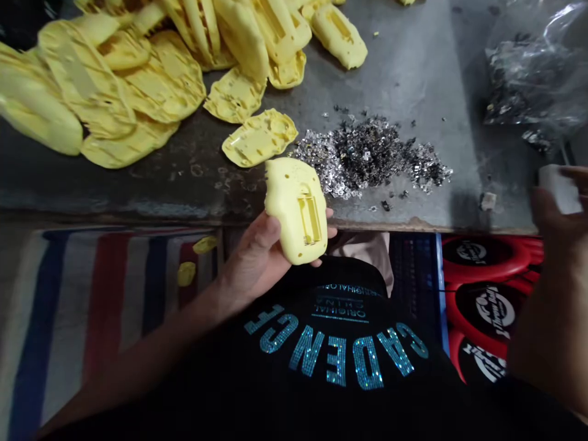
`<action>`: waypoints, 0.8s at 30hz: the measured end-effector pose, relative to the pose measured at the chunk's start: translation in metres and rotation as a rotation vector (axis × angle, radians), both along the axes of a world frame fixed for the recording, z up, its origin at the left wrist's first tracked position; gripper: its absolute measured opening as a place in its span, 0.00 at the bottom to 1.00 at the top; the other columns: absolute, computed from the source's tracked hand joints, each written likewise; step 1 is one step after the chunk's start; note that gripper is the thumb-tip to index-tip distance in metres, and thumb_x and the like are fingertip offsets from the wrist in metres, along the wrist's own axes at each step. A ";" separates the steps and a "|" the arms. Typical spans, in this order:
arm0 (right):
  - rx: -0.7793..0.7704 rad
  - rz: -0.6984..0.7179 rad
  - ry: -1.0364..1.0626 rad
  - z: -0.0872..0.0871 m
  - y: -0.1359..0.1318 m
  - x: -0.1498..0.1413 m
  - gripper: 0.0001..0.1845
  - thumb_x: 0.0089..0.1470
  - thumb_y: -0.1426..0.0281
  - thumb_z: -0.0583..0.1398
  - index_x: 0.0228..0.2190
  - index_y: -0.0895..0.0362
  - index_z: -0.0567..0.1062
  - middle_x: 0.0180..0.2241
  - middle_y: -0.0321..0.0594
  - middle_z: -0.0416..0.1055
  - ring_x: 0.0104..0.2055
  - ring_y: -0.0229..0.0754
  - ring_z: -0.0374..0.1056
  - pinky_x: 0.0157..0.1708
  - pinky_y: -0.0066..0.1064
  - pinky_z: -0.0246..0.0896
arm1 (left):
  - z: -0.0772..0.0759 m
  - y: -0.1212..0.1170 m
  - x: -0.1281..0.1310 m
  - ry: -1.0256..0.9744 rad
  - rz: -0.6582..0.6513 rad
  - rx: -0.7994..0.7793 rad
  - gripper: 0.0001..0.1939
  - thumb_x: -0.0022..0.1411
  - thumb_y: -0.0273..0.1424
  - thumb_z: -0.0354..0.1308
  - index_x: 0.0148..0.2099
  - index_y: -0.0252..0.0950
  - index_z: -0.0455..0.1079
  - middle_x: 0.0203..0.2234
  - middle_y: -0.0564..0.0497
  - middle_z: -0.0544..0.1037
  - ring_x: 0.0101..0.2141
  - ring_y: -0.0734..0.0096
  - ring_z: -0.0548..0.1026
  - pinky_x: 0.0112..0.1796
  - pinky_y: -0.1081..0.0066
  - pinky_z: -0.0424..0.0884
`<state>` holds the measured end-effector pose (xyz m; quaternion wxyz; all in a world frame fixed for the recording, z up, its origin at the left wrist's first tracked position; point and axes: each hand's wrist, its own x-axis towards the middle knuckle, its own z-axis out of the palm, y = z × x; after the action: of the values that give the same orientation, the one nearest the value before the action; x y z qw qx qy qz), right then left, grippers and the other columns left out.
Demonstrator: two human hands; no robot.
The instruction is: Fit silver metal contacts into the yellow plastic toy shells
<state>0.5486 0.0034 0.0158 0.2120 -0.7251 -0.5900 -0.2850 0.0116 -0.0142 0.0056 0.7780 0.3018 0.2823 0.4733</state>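
Note:
My left hand (257, 248) is closed around a yellow plastic casing (291, 208), held just off the table's front edge. The casing's outer side faces up and shows an oblong battery compartment and small screw holes. At the far right, my right hand (563, 220) is closed on a small white block (561, 188); part of this hand is cut off by the frame edge and slightly blurred. Beyond the held casing lies a heap of small shiny metal clips (372, 153). Another yellow half-shell (260, 138) rests beside the heap, its inner side up.
A large pile of yellow shells (160, 79) covers the table's left side. At the back right sits a clear plastic bag (528, 79) of metal pieces. A small whitish piece (488, 201) lies near the edge of the grey table (413, 73). Red-and-black round items (487, 306) are stacked below.

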 end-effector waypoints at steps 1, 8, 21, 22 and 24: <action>-0.034 0.245 0.094 0.003 -0.001 -0.045 0.25 0.68 0.43 0.69 0.47 0.52 0.88 0.44 0.61 0.86 0.52 0.62 0.81 0.47 0.57 0.69 | -0.002 0.001 0.000 -0.010 -0.012 -0.008 0.39 0.69 0.57 0.75 0.71 0.39 0.78 0.59 0.44 0.90 0.51 0.47 0.91 0.31 0.70 0.88; -0.385 0.700 0.129 -0.011 0.005 -0.235 0.08 0.76 0.58 0.66 0.51 0.41 0.85 0.52 0.40 0.87 0.58 0.58 0.76 0.53 0.55 0.63 | -0.009 -0.005 -0.003 -0.086 -0.108 -0.069 0.43 0.71 0.62 0.69 0.73 0.38 0.75 0.60 0.39 0.89 0.52 0.46 0.91 0.28 0.74 0.85; -0.376 0.760 0.286 -0.007 0.010 -0.230 0.06 0.74 0.59 0.68 0.44 0.44 0.87 0.47 0.43 0.88 0.52 0.62 0.79 0.51 0.56 0.66 | -0.014 -0.003 -0.001 -0.226 -0.374 -0.183 0.52 0.67 0.60 0.74 0.80 0.40 0.63 0.64 0.30 0.85 0.57 0.35 0.89 0.30 0.68 0.88; -0.379 0.796 0.364 0.001 0.007 -0.235 0.04 0.73 0.60 0.68 0.45 0.43 0.87 0.46 0.41 0.88 0.50 0.59 0.81 0.50 0.55 0.68 | -0.013 -0.003 0.000 -0.231 -0.389 -0.186 0.52 0.68 0.59 0.74 0.81 0.41 0.61 0.63 0.31 0.85 0.57 0.34 0.89 0.31 0.67 0.89; -0.390 0.889 0.549 0.019 0.000 -0.245 0.03 0.73 0.62 0.70 0.46 0.41 0.86 0.43 0.37 0.88 0.43 0.54 0.83 0.47 0.52 0.72 | -0.013 -0.003 0.001 -0.234 -0.418 -0.188 0.52 0.69 0.58 0.74 0.82 0.44 0.58 0.62 0.33 0.86 0.57 0.35 0.89 0.33 0.65 0.89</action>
<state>0.3035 0.0032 0.0345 0.3194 -0.4798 -0.8041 0.1457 0.0123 -0.0170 -0.0070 0.9109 0.2231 0.1646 0.3058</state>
